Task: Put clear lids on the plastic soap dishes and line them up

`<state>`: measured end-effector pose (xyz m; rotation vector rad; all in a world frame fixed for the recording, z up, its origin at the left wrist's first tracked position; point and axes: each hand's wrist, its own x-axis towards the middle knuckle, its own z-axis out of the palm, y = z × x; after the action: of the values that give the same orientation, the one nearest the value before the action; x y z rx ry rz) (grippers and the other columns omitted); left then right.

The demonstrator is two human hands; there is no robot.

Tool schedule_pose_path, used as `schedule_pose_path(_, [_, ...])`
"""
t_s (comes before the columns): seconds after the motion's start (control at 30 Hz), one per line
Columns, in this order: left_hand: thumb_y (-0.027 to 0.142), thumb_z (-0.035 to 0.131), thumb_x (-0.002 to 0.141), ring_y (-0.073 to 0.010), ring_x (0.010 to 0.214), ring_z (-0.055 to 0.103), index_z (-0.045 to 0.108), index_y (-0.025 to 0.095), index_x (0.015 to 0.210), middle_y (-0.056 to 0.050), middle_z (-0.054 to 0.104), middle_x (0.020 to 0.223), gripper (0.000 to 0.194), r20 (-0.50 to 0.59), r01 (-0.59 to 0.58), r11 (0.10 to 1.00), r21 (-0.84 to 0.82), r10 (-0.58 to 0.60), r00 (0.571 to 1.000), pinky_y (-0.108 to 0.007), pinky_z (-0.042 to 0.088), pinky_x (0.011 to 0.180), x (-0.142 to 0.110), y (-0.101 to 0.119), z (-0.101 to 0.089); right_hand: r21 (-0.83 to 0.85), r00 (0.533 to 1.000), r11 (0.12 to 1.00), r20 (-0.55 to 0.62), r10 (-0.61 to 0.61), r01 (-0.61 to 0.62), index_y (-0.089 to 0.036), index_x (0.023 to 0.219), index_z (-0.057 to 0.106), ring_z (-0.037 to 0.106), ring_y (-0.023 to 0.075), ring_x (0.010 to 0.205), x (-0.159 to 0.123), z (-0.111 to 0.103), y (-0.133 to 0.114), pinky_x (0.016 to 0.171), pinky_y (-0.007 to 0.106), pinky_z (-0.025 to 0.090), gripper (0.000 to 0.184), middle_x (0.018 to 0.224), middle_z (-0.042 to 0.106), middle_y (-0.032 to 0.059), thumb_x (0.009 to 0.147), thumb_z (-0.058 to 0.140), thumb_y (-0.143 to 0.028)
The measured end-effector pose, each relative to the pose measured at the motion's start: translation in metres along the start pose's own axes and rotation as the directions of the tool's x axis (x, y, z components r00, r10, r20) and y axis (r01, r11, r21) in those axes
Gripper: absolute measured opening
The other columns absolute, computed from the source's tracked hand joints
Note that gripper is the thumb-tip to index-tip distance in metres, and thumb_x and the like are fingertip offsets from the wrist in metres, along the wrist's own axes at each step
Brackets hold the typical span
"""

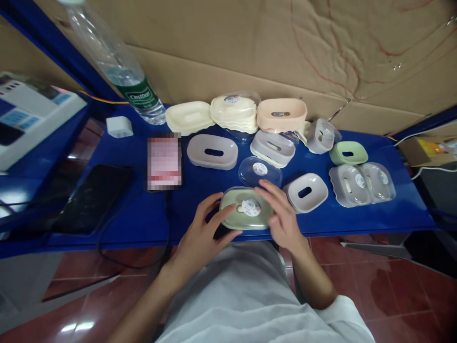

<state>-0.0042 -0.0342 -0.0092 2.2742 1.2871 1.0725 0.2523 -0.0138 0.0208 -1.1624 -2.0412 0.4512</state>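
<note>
A green soap dish (232, 220) under a clear lid with a round white label (251, 207) sits at the table's near edge. My left hand (205, 224) is closed around its left end, index finger on top of the lid and thumb along the near side. At the right end, my right hand (285, 219) grips the lidded dish, fingers at the far corner and thumb by the near right side. Just beyond lies a loose clear lid (260, 171) with a label. A pale grey soap dish (314, 190) stands right of my right hand.
Farther back are a grey dish (212, 152), cream trays (191, 117), a peach dish (282, 114) and a small green dish (349, 152). Lidded grey dishes (352, 186) lie at right. At left stand a water bottle (139, 95), a phone (164, 162) and a white adapter (119, 126).
</note>
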Motion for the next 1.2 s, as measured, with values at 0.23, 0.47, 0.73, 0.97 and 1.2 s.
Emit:
schedule_pose_path(0.23, [0.031,0.083,0.098,-0.0306,0.138,0.066,0.061,0.029,0.146,-0.015,0.053,0.151,0.052,-0.014,-0.003,1.000,-0.019,0.003,1.000,-0.047,0.066,0.113,0.000,0.000,-0.001,-0.253,0.949,0.934,0.251,-0.189,0.253,-0.028,0.156,0.066,0.046,0.0350,0.160,0.001,-0.009,-0.003,0.128,0.059,0.045,0.062,0.167,0.059,0.0125,0.103,0.072,-0.061])
schedule_pose_path(0.47, [0.039,0.075,0.105,-0.0319,0.155,0.056,0.049,0.033,0.164,-0.013,0.051,0.170,0.065,0.134,0.072,0.995,-0.074,-0.061,0.989,-0.051,0.056,0.124,0.006,-0.002,-0.007,-0.253,0.885,0.900,0.402,-0.235,0.354,-0.033,0.164,0.058,0.035,0.0386,0.168,0.006,-0.017,0.004,0.132,0.068,0.041,0.066,0.176,0.048,0.0119,0.103,0.075,-0.053])
schedule_pose_path(0.73, [0.043,0.075,0.104,-0.0318,0.155,0.057,0.053,0.034,0.163,-0.012,0.052,0.171,0.064,0.134,0.074,0.993,-0.095,-0.061,0.989,-0.051,0.056,0.124,0.006,-0.007,-0.007,-0.304,0.878,0.874,0.416,-0.235,0.378,-0.036,0.167,0.053,0.029,0.0366,0.172,0.001,-0.010,0.007,0.134,0.063,0.041,0.068,0.176,0.046,0.0125,0.104,0.074,-0.051])
schedule_pose_path(0.97, [0.046,0.075,0.104,-0.0314,0.155,0.057,0.051,0.035,0.163,-0.011,0.053,0.171,0.065,0.154,0.101,0.989,-0.108,-0.084,0.984,-0.052,0.055,0.125,0.008,-0.007,-0.010,-0.283,0.877,0.872,0.396,-0.273,0.399,-0.032,0.164,0.057,0.030,0.0372,0.171,0.004,-0.010,0.014,0.132,0.063,0.043,0.062,0.175,0.048,0.0146,0.107,0.070,-0.053])
schedule_pose_path(1.2, [0.040,0.078,0.102,-0.0325,0.154,0.058,0.036,0.035,0.172,-0.014,0.051,0.172,0.081,0.045,0.094,0.987,-0.129,-0.088,0.995,-0.053,0.057,0.123,0.005,-0.005,-0.007,-0.225,0.923,0.904,0.220,-0.317,0.364,-0.036,0.156,0.065,0.043,0.0367,0.165,-0.003,-0.015,0.012,0.127,0.063,0.050,0.057,0.166,0.060,0.0113,0.102,0.080,-0.048])
